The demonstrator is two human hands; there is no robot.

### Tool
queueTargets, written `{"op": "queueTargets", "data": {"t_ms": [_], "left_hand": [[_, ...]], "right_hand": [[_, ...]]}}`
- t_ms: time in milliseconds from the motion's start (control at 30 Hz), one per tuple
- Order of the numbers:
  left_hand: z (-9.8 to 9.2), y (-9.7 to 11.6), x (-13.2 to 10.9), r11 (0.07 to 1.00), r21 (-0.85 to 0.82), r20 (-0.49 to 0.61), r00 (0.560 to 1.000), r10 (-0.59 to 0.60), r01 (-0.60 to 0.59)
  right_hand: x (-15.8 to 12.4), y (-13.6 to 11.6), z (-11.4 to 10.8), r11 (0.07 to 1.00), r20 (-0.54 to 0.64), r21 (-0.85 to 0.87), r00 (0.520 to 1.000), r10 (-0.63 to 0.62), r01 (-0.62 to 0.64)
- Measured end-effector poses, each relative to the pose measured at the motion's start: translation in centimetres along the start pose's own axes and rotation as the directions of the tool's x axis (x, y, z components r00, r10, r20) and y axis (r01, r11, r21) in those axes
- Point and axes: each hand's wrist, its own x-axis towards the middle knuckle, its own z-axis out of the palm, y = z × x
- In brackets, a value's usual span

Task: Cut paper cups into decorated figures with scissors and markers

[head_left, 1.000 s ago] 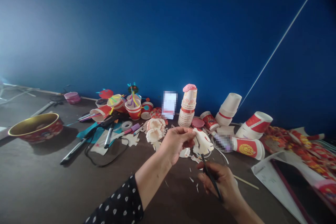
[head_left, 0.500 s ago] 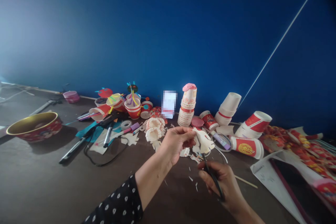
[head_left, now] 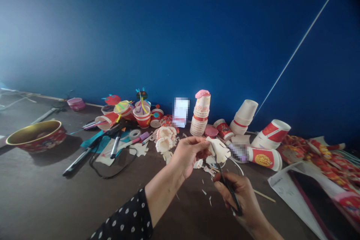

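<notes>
Pinched between the fingertips of my left hand [head_left: 191, 153] is a cream-white paper piece [head_left: 221, 152] with a notched, petal-like edge. My right hand [head_left: 239, 193] is closed round the dark handles of a pair of scissors [head_left: 225, 180]. Their blades point up and away from me and meet the paper at its lower left side; the tips are partly hidden by it. Small white paper scraps [head_left: 206, 193] lie on the table below the hands. Left of my left hand sit cut paper cups with scalloped edges [head_left: 164, 142].
A tall stack of paper cups [head_left: 199, 116] stands behind the hands. More cups [head_left: 264, 157] lie at the right, near a phone [head_left: 317, 198] on white paper. Cup figures [head_left: 142, 114], markers [head_left: 114, 146] and a gold-rimmed bowl [head_left: 36, 137] are on the left. A blue wall [head_left: 168, 37] rises behind.
The scissors and my right hand have shifted very slightly against the paper. My left hand holds the paper in nearly the same place.
</notes>
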Motion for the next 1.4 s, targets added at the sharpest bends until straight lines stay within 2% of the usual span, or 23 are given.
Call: {"op": "queueTargets", "data": {"t_ms": [200, 733, 867, 1067, 1400], "left_hand": [[-0.01, 0.06, 0.00, 1.000, 0.030, 0.016, 1.000, 0.002, -0.003], [-0.22, -0.48, -0.01, 0.999, -0.033, 0.063, 0.997, -0.032, 0.034], [-0.26, -0.16, -0.05, 0.999, 0.034, 0.112, 0.993, -0.024, 0.020], [-0.38, 0.23, 0.22, 0.989, 0.134, 0.078, 0.995, 0.058, -0.068], [-0.05, -0.33, -0.14, 0.994, 0.108, 0.090, 0.996, 0.016, -0.026]], "right_hand": [[0.03, 0.14, -0.06, 0.999, -0.001, 0.027, 1.000, -0.019, 0.019], [0.13, -0.59, -0.44, 0.998, -0.061, 0.061, 0.998, -0.023, 0.027], [0.11, -0.71, -0.65, 0.999, -0.040, 0.049, 0.999, -0.019, 0.021], [0.03, -0.45, -0.73, 0.999, -0.015, 0.022, 0.999, -0.029, 0.029], [0.04, -0.30, -0.76, 0.997, -0.036, 0.065, 0.999, -0.039, 0.041]]}}
